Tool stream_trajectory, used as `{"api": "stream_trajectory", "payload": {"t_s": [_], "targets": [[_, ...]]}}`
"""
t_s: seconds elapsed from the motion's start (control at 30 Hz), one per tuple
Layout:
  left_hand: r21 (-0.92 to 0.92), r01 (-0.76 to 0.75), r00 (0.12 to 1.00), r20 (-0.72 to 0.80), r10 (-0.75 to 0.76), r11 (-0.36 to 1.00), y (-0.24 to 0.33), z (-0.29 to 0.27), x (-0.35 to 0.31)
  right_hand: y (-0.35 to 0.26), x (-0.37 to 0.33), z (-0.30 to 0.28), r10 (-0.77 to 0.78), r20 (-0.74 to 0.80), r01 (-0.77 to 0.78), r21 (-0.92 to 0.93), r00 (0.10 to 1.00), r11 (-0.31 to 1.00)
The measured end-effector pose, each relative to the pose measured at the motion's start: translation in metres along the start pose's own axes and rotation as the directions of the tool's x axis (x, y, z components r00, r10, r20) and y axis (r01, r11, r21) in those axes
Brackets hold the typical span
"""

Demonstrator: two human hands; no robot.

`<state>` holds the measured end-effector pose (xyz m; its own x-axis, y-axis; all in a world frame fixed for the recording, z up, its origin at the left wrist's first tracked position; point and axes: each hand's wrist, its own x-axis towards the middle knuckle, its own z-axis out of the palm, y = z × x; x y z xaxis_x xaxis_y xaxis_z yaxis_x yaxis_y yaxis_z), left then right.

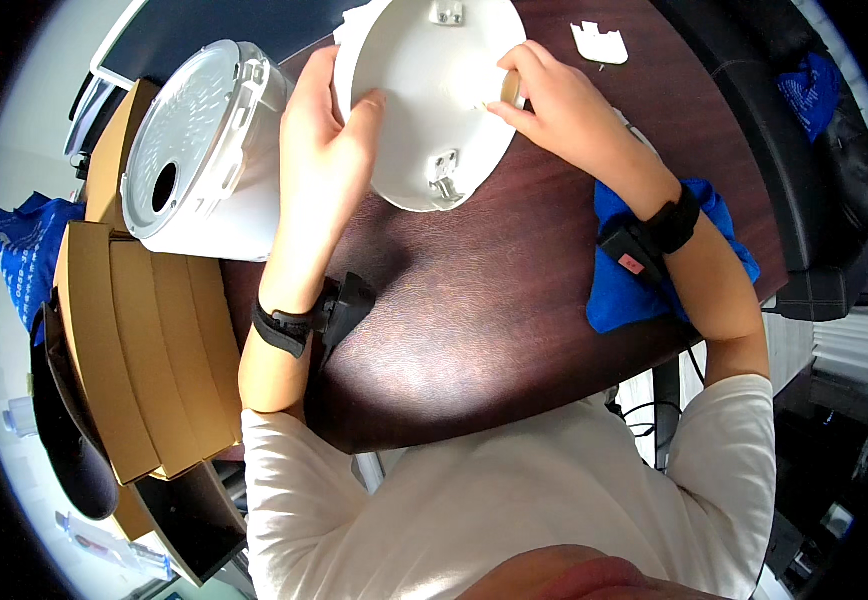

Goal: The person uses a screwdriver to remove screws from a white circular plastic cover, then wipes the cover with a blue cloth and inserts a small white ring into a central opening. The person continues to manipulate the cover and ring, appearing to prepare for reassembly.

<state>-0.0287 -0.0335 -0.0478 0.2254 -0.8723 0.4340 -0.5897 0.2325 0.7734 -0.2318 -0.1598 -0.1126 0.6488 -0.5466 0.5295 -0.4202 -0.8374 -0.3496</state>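
A deep, round white plastic cover (409, 110) is held up over the dark wooden table, its hollow inside facing me. My left hand (329, 135) grips its left rim, with the thumb inside and the fingers hidden behind the wall. On the opposite rim, my right hand (549, 100) is closed, the thumb inside and the fingers at the edge. A tan patch shows between that thumb and index finger; I cannot tell what it is. Small white fittings (444, 172) sit on the inner wall. Left of my left hand stands a white drum-shaped container (244, 190) with a perforated round face and a dark hole.
A small white plastic piece (599, 44) lies at the far right of the table (454, 330). Under my right forearm is a blue cloth (619, 290). Cardboard boxes (144, 350) stand along the left edge, and a black padded seat (814, 220) is at the right.
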Motion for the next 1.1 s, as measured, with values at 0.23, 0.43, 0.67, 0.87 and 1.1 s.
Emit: {"api": "stream_trajectory", "payload": {"t_s": [0.23,0.43,0.67,0.87,1.1], "targets": [[0.027,0.039,0.999,0.009,-0.039,0.999,0.000,0.002,0.008,0.010,0.000,0.010,-0.046,-0.050,0.047,0.020,0.998,0.999],[0.012,0.060,0.998,-0.002,-0.060,0.998,-0.002,0.002,0.009,0.010,0.000,0.013,0.031,-0.049,-0.023,0.158,0.998,0.987],[0.033,0.048,0.999,0.017,-0.048,0.998,-0.001,0.001,0.009,0.002,0.001,0.007,0.005,-0.015,-0.003,0.111,1.000,0.994],[-0.013,0.038,0.999,0.019,-0.037,0.999,-0.009,-0.002,0.012,0.000,0.005,0.005,-0.194,-0.012,0.193,-0.063,0.981,0.979],[-0.042,0.064,0.998,0.016,-0.064,0.997,-0.012,-0.002,0.013,0.011,0.004,0.010,-0.135,-0.043,0.139,0.129,0.990,0.982]]}}
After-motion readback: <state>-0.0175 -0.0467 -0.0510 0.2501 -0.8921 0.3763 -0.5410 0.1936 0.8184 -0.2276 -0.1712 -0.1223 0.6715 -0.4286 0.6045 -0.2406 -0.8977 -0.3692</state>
